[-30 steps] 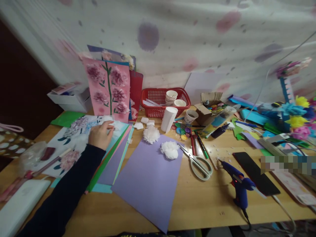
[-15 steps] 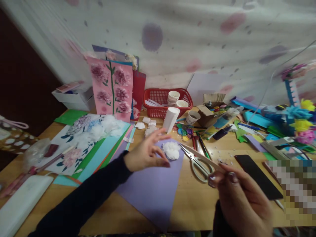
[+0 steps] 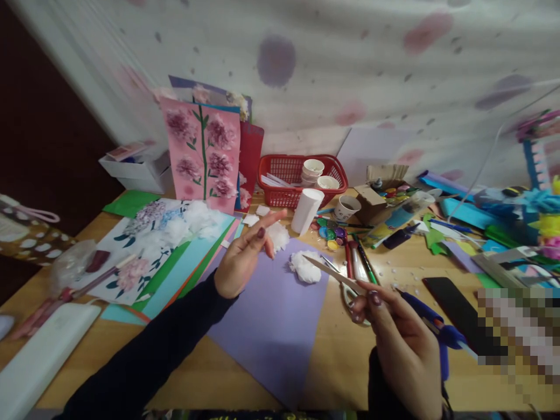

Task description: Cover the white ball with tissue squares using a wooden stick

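Observation:
My left hand (image 3: 242, 256) hangs over the left part of the purple paper sheet (image 3: 262, 338), fingers apart and holding nothing. Between the fingers of my right hand (image 3: 394, 332) is pinched a flat wooden craft stick (image 3: 330, 271). Its far end reaches over a white fluffy puff (image 3: 306, 274) lying on the sheet; I cannot tell whether they touch. Scissors (image 3: 350, 297) lie partly hidden under the stick and my right hand. A blue glue gun (image 3: 437, 329) rests just right of that hand, partly covered by it.
A white paper roll (image 3: 307, 213) stands behind the puff, near a red basket (image 3: 280, 195) and a paper cup (image 3: 347, 207). Paint pots (image 3: 330, 230), pens and a black phone (image 3: 459, 315) lie rightward. At left are coloured papers (image 3: 175, 280) and a white power strip (image 3: 52, 356).
My left hand has drawn back leftward from the puff and its fingers have stretched out. The right hand has moved left, bringing the craft stick over the puff and uncovering the glue gun.

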A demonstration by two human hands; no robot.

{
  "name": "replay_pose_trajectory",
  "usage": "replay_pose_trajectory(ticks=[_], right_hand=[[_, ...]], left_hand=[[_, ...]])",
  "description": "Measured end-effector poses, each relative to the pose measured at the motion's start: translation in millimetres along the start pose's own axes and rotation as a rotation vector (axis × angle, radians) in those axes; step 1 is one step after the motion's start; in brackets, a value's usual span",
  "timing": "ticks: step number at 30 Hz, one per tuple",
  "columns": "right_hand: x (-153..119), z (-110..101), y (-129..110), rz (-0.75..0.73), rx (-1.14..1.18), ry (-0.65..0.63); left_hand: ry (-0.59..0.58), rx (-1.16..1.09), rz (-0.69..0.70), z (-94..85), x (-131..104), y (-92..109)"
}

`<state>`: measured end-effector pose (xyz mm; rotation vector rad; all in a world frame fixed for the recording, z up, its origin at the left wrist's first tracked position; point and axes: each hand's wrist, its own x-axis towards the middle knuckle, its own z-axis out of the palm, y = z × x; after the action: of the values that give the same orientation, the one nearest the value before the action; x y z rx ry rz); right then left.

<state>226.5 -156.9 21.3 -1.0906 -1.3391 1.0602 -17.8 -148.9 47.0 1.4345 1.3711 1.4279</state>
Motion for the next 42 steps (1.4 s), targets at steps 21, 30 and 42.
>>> replay_pose_trajectory(ticks=[21,30,42], right_hand=[[1,-12,-6,-0.024,0.219,0.417],[-6,-7,2,0.107,0.147,0.35],[-7,-6,6,0.129,0.1,0.316]], left_hand=[[-0.113,1.156,0.047,-80.7,-4,-51],[0.043,1.117,0.158,-75.9,19,-56],[-0.321,0.773,0.085,-24.1,-16,-103]])
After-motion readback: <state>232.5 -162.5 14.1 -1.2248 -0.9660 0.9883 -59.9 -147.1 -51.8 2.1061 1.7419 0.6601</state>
